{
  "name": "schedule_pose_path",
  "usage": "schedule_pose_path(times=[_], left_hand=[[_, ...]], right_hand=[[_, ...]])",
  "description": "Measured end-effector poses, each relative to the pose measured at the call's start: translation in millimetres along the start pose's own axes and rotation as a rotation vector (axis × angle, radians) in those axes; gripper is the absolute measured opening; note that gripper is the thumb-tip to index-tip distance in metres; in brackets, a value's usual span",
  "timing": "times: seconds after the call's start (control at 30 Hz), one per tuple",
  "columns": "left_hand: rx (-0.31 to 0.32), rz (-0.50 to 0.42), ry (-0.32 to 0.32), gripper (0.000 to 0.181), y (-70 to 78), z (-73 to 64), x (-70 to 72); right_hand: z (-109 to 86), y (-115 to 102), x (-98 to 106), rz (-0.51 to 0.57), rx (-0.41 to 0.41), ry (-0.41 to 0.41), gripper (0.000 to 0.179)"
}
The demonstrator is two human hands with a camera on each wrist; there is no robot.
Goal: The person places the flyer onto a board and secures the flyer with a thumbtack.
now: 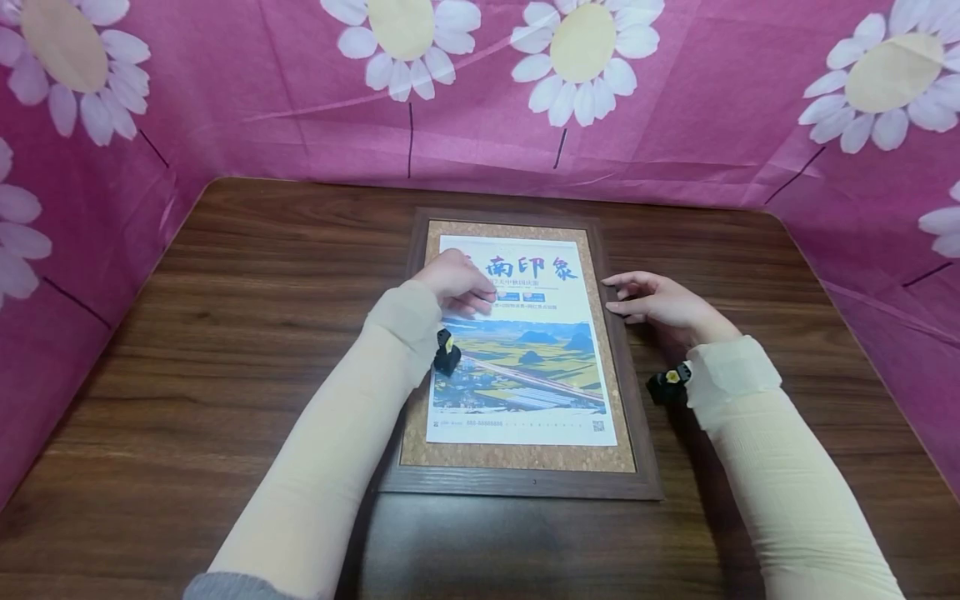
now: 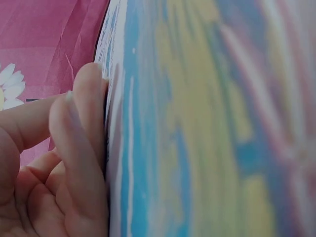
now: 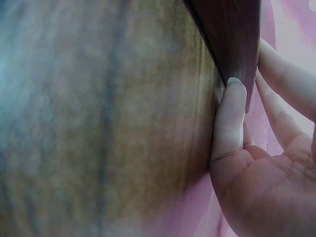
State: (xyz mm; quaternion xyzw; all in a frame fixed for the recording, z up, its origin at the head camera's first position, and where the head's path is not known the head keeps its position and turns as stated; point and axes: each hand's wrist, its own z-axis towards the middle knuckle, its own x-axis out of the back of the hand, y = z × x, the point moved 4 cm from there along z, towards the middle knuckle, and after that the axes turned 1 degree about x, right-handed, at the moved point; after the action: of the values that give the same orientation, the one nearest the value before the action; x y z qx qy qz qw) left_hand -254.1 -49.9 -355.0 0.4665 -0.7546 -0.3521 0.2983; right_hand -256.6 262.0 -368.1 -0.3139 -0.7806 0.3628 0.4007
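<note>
A poster (image 1: 525, 362) with large characters and a landscape picture lies on a framed cork board (image 1: 517, 457). Over the poster's upper left part is my left hand (image 1: 459, 283), its bent fingers hiding some of the printed characters. The left wrist view shows those fingers (image 2: 81, 148) close together with their tips at the poster's surface; nothing shows between them. Beside the board's right side, my right hand (image 1: 660, 307) touches the brown frame (image 1: 637, 408) with its fingertips. In the right wrist view, the thumb (image 3: 229, 118) lies extended against the frame's edge.
The board lies on a dark wood-grain table (image 1: 285, 250). A pink cloth (image 1: 480, 142) with white daisies stands around the table's back and sides. Small black devices are strapped at both wrists, the right one (image 1: 667, 385) beside the board.
</note>
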Motion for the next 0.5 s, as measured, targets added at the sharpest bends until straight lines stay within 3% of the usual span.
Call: schedule_pose_path(times=[0.5], left_hand=[[0.029, -0.021, 0.009, 0.014, -1.1, 4.1, 0.7]], right_hand=[[1.1, 1.2, 1.1, -0.009, 0.006, -0.012, 0.058]])
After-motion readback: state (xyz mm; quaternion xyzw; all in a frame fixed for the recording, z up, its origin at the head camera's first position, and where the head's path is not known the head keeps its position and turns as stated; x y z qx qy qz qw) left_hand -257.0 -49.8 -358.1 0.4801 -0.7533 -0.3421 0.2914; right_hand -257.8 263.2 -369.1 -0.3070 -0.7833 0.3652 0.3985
